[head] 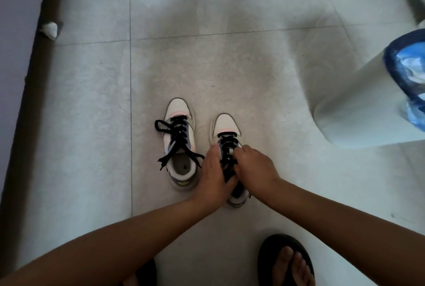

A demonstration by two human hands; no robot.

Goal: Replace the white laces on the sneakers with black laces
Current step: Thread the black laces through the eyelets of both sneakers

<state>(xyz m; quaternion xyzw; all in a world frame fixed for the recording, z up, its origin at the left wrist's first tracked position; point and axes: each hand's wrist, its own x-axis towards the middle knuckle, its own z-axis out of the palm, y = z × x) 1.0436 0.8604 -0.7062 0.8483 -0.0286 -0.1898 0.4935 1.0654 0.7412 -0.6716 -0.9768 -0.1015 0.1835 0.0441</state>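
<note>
1. Two white low-top sneakers with pink and lilac trim stand side by side on the pale grey tiled floor (230,67), toes pointing away from the person.
2. The left hand (215,176) lies over the inner side of the right-hand sneaker (226,129), fingers curled down along the lace row; it seems to be gripping the shoe or its lace, though the fingertips are hidden.
3. The right hand (255,166) sits just beside the left hand on the outer side of the same sneaker, its fingers bent and pinching the flat black lace (227,147) threaded through the eyelets.
4. A strand of that black lace runs down between the two hands towards the heel, which shows just below the wrists.
5. Just beyond the left hand's outer edge stands the other sneaker (180,115), fully threaded with a second flat black lace (177,138); its loose ends spread to either side of the open collar, one end touching the left hand's side.
6. Near the right forearm, closer to the person, a foot in a black flip-flop sandal (285,260) rests on the tiles.
7. Well beyond the right hand stands a white cylindrical bin lined with a blue plastic bag (358,106).
8. Far to the left hand's side a dark skirting strip (34,78) runs along the wall, with a small crumpled white lump (49,29) against it.
</note>
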